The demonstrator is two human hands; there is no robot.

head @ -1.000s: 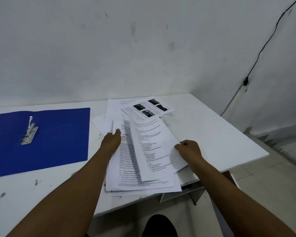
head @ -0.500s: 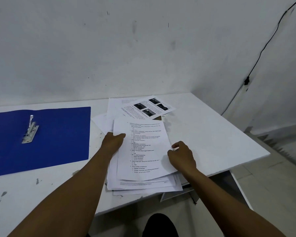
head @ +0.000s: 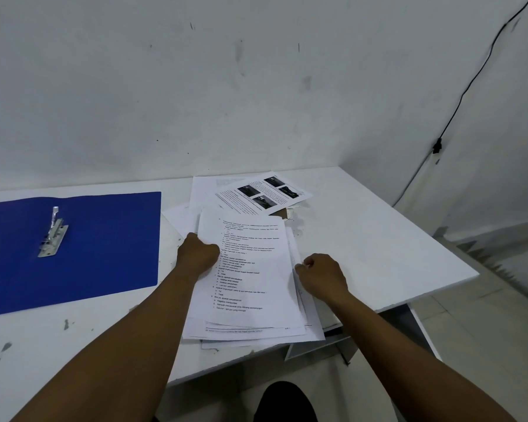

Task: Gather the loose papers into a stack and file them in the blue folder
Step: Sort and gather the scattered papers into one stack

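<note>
- One blue folder (head: pixel 83 248) lies open on the white bench (head: pixel 378 239), left of the papers, with one metal clip (head: pixel 53 234) on it.
- One uneven stack of papers (head: pixel 250 275) sits mid-bench; sheet count cannot be told. One photo page (head: pixel 262 193) lies behind it.
- Two hands: left hand (head: pixel 198 254), grip curled on the stack's left edge; right hand (head: pixel 323 277), grip curled at the right edge.

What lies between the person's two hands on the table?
In the head view, the paper stack, its top sheet printed with text, lies between the left hand and right hand, which hold its side edges.
</note>
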